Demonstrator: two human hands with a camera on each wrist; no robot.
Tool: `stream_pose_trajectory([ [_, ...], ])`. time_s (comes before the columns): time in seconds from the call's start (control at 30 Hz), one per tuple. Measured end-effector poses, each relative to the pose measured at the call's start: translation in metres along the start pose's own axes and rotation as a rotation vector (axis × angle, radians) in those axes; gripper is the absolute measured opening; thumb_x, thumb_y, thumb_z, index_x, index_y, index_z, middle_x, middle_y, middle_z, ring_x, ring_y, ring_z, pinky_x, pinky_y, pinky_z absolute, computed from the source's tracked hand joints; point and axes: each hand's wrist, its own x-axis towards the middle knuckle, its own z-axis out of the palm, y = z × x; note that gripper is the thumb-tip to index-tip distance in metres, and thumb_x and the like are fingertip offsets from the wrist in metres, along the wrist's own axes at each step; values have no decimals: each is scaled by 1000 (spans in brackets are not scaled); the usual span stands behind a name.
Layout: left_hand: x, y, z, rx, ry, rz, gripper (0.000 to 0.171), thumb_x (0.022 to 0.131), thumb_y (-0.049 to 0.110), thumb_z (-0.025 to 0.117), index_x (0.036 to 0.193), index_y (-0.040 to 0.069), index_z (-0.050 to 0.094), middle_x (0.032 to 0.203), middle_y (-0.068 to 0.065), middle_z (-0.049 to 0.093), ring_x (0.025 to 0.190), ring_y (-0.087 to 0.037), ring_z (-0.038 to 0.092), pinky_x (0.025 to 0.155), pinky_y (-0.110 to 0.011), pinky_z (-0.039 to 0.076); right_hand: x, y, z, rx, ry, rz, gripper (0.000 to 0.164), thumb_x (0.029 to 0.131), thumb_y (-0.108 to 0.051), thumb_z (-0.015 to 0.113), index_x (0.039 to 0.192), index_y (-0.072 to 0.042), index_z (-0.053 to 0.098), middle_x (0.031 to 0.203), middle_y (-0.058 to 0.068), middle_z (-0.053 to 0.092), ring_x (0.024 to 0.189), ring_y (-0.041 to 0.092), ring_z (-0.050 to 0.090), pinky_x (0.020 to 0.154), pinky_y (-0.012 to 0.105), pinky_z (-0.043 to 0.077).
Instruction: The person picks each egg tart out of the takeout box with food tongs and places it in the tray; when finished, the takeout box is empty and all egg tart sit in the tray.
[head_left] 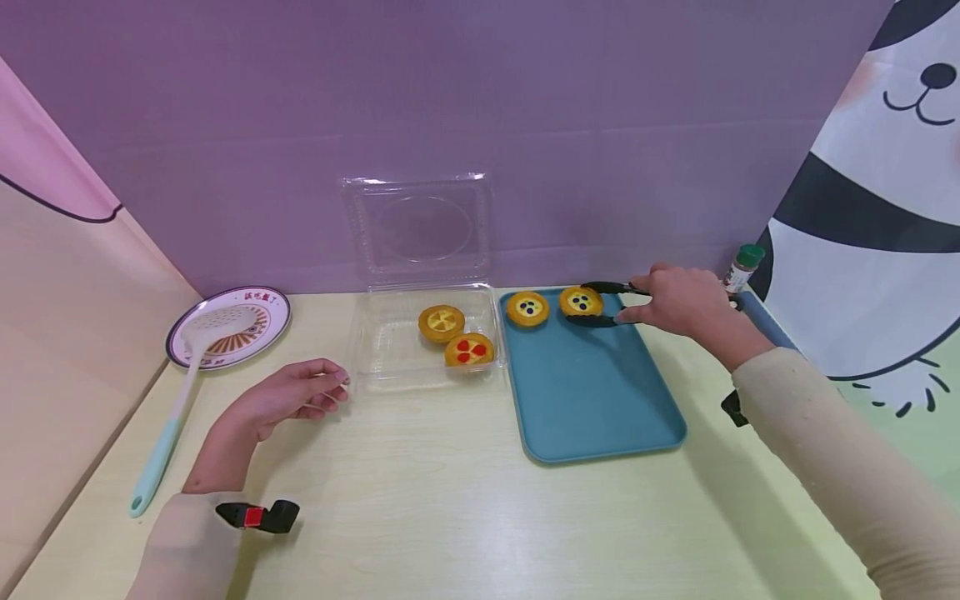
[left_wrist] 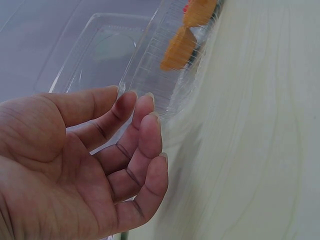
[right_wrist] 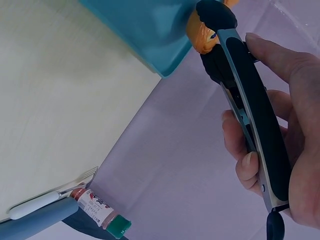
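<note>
My right hand [head_left: 678,300] grips black kitchen tongs [right_wrist: 257,120]. The tongs' two tips stand on either side of a tart with dark blue dots [head_left: 581,302] at the far end of the blue tray [head_left: 592,408]. A similar tart [head_left: 527,309] lies on that tray to its left. Left of the tray is a clear plastic container [head_left: 390,342], lid raised, holding a plain-topped tart [head_left: 441,323] and a tart with red pieces [head_left: 469,350]. Beside the container's near left corner, my left hand [head_left: 296,392] hovers with loosely curled fingers, holding nothing.
On the left, a white skimmer [head_left: 201,333] with a light blue handle leans across a patterned plate [head_left: 279,317]. A green-capped bottle [head_left: 742,267] stands at the far right, near a fork [right_wrist: 75,185]. Purple cloth [head_left: 637,183] hangs behind the table.
</note>
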Motion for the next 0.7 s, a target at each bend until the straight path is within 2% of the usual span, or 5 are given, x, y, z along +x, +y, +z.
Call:
stream_pose_trajectory([
  [0.3, -2, 2, 1, 11, 5, 1, 36, 105, 29, 52, 125, -1, 54, 100, -1, 67, 89, -14, 63, 81, -31, 55, 6, -4, -3, -5, -2, -26, 65, 85, -57, 70, 132, -13, 64, 105, 15, 65, 87, 29, 60, 62, 43, 53],
  [0.7, -2, 3, 1, 3, 6, -8, 35, 105, 29, 53, 123, -1, 55, 100, -1, 68, 88, -14, 63, 80, -30, 55, 8, -7, -6, 8, -19, -31, 64, 85, -58, 70, 130, -12, 66, 105, 14, 66, 88, 28, 61, 65, 43, 54],
])
